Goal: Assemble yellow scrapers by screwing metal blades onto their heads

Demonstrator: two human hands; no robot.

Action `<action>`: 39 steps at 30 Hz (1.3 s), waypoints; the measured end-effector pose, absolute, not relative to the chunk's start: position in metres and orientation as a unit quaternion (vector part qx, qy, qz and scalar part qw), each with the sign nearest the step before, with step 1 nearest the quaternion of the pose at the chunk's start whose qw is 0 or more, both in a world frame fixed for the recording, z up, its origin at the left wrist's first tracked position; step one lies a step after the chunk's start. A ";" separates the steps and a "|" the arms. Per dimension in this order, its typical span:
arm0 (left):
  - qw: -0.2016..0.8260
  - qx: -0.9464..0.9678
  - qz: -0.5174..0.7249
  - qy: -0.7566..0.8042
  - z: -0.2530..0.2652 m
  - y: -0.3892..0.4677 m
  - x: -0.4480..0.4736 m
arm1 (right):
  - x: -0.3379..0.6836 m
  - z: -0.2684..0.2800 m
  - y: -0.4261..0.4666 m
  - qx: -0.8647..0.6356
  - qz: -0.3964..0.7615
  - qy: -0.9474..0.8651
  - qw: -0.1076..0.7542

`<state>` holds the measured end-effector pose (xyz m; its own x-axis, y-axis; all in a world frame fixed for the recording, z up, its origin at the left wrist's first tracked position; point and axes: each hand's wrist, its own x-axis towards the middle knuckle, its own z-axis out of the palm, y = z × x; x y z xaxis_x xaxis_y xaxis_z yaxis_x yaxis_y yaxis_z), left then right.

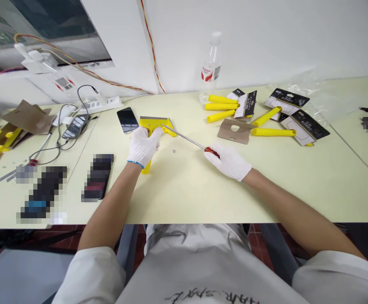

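My left hand (142,145), in a white glove with a blue cuff edge, grips a yellow scraper (154,123) by its head. The scraper's metal blade edge faces the wall, and the end of its yellow handle shows below my glove. My gloved right hand (230,162) is closed around the red handle of a screwdriver (190,140). The screwdriver's long shaft reaches left, its tip at the right side of the scraper head beside a yellow piece. A small metal screw or nut (174,151) lies on the table between my hands.
Right of centre lie several yellow-handled scrapers (223,107) with black-and-white cards and a piece of brown cardboard (234,131). A clear bottle (211,69) stands by the wall. Phones (127,119), cables, a power strip (104,104) and opened cardboard (28,118) occupy the left.
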<state>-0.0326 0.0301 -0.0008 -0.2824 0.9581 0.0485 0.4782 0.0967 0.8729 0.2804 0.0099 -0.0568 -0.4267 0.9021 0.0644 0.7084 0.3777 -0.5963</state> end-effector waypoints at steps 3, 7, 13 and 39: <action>0.282 0.524 0.412 0.690 0.002 0.029 -0.031 | 0.281 -0.056 0.010 -0.506 0.250 -0.803 0.191; 0.271 0.538 0.395 0.693 0.005 0.027 -0.030 | 0.281 -0.054 0.009 -0.507 0.250 -0.804 0.185; 0.269 0.540 0.395 0.693 0.002 0.027 -0.031 | 0.279 -0.053 0.008 -0.513 0.247 -0.803 0.176; 0.111 0.629 0.345 0.687 0.000 0.026 -0.027 | 0.285 -0.024 -0.004 -0.538 0.457 -0.685 0.183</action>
<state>-0.0272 0.0261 0.0005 -0.1834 0.9419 0.2814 0.7883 -0.0302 0.6146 0.2848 -0.0041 -0.0238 -0.3545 0.9035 -0.2409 0.5697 0.0045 -0.8218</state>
